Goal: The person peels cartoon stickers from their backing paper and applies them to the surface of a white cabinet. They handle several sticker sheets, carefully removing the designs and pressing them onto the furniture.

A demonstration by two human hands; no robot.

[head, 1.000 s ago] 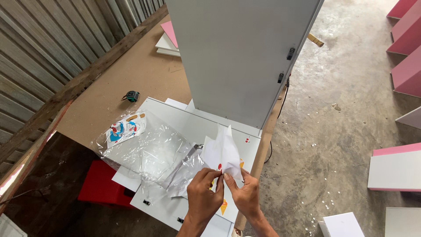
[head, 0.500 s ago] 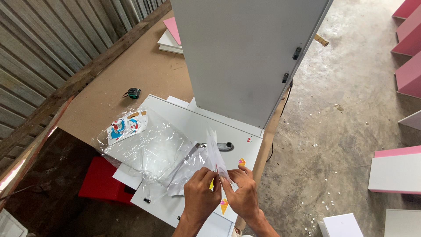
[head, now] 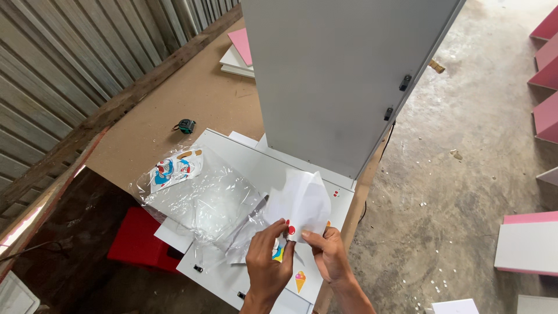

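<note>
While I hold the sticker backing sheet (head: 302,200) up over the bench (head: 174,116), the clear plastic wrapper (head: 203,195) lies out to the left of my left hand (head: 268,256), crumpled on the white panel (head: 250,168), with a cartoon sticker sheet (head: 173,168) tucked in its far left corner. Farther off that way, past the wrapper, a small tape measure (head: 186,125) sits on the bare board. My left hand is closed on the lower left edge of the sheet, thumb and fingers pinching it. Just beside it, my right hand (head: 328,253) pinches the lower right edge, so the white sheet stands between the two, bent upward and away from me. Beneath my hands an ice-cream sticker (head: 300,281) is already stuck flat on the panel, and a small red one (head: 335,193) sits beyond the sheet. One more coloured sticker seems to be at my left fingertips, though I cannot tell if it is on the sheet or the panel. Beyond my hands stands the tall grey cabinet (head: 343,75). By my reckoning some stickers are placed, and the wrapped sheet remains untouched.
</note>
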